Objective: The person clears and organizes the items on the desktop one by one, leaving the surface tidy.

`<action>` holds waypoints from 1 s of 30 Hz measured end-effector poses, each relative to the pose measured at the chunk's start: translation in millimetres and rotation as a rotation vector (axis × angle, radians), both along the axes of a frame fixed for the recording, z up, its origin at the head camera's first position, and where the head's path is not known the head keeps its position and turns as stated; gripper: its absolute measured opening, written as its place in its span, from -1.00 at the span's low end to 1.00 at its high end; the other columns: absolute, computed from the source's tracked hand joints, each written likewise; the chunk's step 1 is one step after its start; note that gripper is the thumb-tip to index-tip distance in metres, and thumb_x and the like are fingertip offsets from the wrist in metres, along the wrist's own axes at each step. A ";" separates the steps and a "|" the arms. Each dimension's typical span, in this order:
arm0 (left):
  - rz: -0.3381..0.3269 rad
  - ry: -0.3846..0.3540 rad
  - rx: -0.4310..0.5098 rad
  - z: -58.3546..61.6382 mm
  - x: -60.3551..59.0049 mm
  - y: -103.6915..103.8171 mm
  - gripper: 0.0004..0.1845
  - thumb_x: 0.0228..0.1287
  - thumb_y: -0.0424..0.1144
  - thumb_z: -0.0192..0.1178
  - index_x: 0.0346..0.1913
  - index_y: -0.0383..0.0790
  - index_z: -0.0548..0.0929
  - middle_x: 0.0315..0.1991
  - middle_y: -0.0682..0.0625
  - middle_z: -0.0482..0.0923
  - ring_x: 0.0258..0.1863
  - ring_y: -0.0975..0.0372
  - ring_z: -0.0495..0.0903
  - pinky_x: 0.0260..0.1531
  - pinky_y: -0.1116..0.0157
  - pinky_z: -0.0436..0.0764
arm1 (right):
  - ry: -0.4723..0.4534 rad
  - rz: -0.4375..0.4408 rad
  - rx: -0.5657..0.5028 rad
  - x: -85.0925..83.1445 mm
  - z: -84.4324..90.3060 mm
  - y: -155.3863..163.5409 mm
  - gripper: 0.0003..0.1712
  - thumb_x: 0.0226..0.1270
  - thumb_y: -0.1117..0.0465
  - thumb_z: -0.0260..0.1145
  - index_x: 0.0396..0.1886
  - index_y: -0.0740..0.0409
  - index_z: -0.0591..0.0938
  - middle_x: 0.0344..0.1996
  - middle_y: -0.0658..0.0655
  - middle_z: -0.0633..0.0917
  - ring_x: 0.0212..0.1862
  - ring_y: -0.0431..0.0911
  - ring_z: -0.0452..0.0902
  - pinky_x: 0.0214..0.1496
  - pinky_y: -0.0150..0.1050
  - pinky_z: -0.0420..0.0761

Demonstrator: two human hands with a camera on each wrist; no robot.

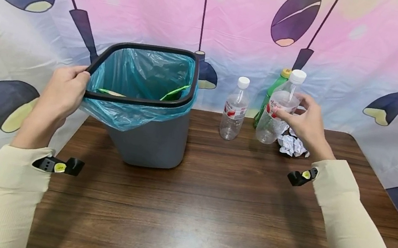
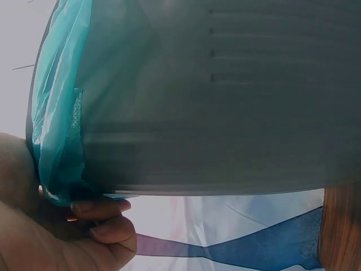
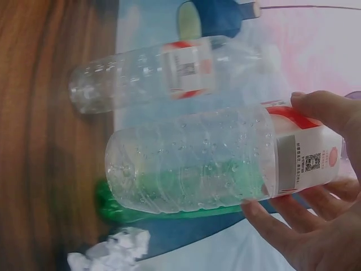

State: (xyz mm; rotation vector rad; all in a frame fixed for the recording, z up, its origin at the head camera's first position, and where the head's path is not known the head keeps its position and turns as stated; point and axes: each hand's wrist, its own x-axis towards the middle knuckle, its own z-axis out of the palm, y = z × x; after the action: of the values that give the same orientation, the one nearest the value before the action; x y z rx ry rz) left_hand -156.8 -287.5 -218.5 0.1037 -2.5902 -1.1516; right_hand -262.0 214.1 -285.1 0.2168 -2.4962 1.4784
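Observation:
My left hand (image 1: pixel 66 91) grips the black rim of a grey trash bin (image 1: pixel 152 142) at its left corner, fingers curled over the edge in the left wrist view. A teal bin liner (image 1: pixel 133 115) is folded over that rim, and green wrappers (image 1: pixel 177 92) show inside. On the right, my right hand (image 1: pixel 308 120) holds a clear plastic bottle (image 1: pixel 272 123) by its red-and-white label, the bottle slightly tilted with its white cap up. In the right wrist view its base (image 3: pixel 127 169) overlaps the green bottle (image 3: pixel 118 206) behind.
A second clear bottle (image 1: pixel 233 112) with a white cap stands between the bin and the held bottle. Crumpled white paper (image 1: pixel 292 145) lies beside the green bottle at the table's back. The brown wooden table (image 1: pixel 188 210) ends at a patterned cloth backdrop (image 1: pixel 238 29).

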 end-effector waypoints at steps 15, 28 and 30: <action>0.001 0.001 -0.008 0.9 0.6 0.3 -0.39 0.58 -0.09 -0.36 0.44 -0.41 0.38 0.16 -0.32 0.39 0.06 0.04 0.28 -0.06 0.32 0.24 | 0.089 -0.022 -0.045 3.1 48.9 -6.6 -0.18 0.16 0.08 0.59 0.36 0.21 0.45 0.22 0.19 0.55 0.08 0.01 0.55 -0.05 -0.34 0.59; 0.000 -0.001 -0.018 0.9 0.7 -0.1 -0.38 0.58 -0.09 -0.38 0.44 -0.42 0.38 0.11 -0.32 0.40 0.02 0.03 0.29 -0.11 0.29 0.26 | 0.237 -0.026 0.041 4.0 85.5 -16.9 -0.23 0.12 0.11 0.59 0.31 0.19 0.51 0.13 0.07 0.57 -0.04 -0.06 0.54 -0.06 -0.35 0.54; 0.001 -0.003 -0.018 0.8 1.0 -0.1 -0.38 0.58 -0.09 -0.38 0.44 -0.41 0.38 0.09 -0.31 0.41 0.01 0.04 0.29 -0.12 0.28 0.26 | 0.235 -0.029 0.053 4.8 90.1 -18.2 -0.22 0.12 0.10 0.60 0.31 0.19 0.50 0.13 0.07 0.56 -0.03 -0.06 0.54 -0.07 -0.36 0.55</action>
State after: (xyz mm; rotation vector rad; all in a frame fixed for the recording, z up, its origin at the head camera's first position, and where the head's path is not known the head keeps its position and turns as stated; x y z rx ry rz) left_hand -155.8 -287.6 -217.8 0.1022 -2.6024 -1.1283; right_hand -257.2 195.9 -195.0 0.3411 -2.3413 1.2951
